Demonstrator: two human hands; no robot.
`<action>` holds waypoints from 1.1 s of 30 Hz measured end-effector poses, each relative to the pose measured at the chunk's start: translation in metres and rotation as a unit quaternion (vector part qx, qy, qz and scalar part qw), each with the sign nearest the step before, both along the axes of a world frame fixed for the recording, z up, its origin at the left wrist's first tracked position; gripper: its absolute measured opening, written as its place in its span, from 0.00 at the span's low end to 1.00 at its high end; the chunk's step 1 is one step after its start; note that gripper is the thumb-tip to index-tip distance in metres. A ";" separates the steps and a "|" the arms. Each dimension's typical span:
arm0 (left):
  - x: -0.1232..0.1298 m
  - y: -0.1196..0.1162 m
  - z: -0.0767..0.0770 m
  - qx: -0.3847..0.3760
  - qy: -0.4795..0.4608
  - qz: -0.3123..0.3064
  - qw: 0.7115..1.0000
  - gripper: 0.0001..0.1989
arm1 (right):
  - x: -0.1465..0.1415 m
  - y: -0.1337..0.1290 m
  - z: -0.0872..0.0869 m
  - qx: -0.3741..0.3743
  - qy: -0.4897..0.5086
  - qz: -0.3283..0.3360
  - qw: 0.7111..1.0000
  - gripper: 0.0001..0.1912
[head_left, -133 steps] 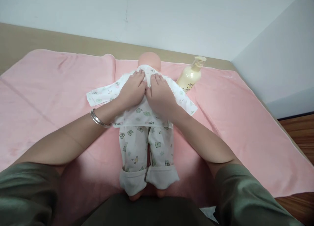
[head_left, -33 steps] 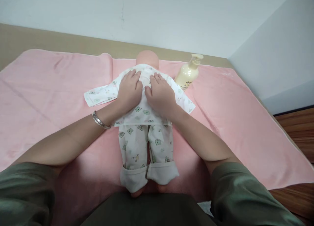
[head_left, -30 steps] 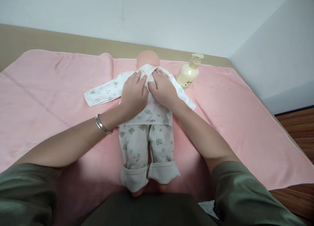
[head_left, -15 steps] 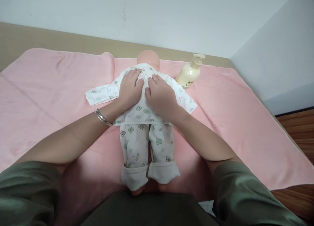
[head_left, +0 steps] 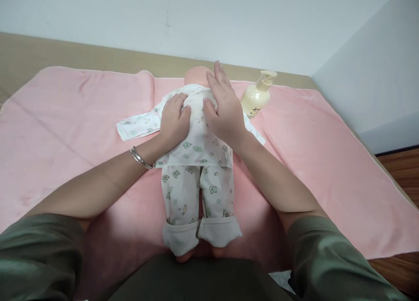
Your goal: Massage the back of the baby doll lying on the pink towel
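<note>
A baby doll (head_left: pixel 196 148) lies on a pink blanket (head_left: pixel 314 170), its head away from me and its feet near my body. It wears a white patterned top and matching trousers with turned-up cuffs. My left hand (head_left: pixel 175 120) rests flat on the left side of the doll's upper body, fingers stretched out. Over the right side of the chest, my right hand (head_left: pixel 225 107) is held up with fingers extended and holds nothing. It covers part of the doll's right shoulder and the edge of its head; whether it touches the top I cannot tell.
A cream pump bottle (head_left: pixel 255 96) stands on the blanket right of the doll's head. Behind the blanket runs a beige surface edge (head_left: pixel 98 54) against a white wall (head_left: pixel 209 22). Brown wood (head_left: pixel 402 172) shows at the far right.
My right hand has lifted from the doll's chest and turned, its fingers now pointing up and away. My left hand stays in place on the doll.
</note>
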State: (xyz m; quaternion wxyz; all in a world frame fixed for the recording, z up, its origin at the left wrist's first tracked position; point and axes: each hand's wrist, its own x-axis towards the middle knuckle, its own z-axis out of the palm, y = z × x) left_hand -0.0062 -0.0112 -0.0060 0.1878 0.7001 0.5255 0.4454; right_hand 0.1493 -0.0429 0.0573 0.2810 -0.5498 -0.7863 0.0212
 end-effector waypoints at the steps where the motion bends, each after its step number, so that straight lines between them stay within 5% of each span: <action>1: 0.000 -0.001 0.000 0.003 -0.001 0.004 1.000 0.23 | -0.001 0.001 -0.002 -0.023 -0.013 -0.006 1.000 0.33; 5: 0.001 -0.003 0.000 0.008 -0.001 0.014 1.000 0.23 | 0.001 0.006 -0.004 -0.142 -0.074 0.012 0.987 0.31; 12: 0.001 -0.003 0.000 0.014 0.004 0.009 1.000 0.21 | 0.005 0.004 -0.006 -0.013 -0.013 0.011 1.000 0.30; 18: 0.001 -0.003 0.001 0.001 0.007 0.008 1.000 0.21 | 0.014 0.018 -0.021 -0.104 -0.039 0.041 0.993 0.28; 24: 0.002 -0.004 0.002 -0.003 0.007 0.010 1.000 0.21 | 0.017 0.010 -0.005 -0.019 0.020 0.014 1.000 0.30; 30: 0.001 -0.002 -0.001 0.013 0.008 0.011 1.000 0.20 | 0.010 0.014 -0.013 -0.093 -0.074 0.091 0.989 0.27; 33: 0.002 -0.003 0.001 0.002 0.006 0.011 1.000 0.20 | 0.019 0.012 0.000 -0.048 -0.043 0.078 0.995 0.28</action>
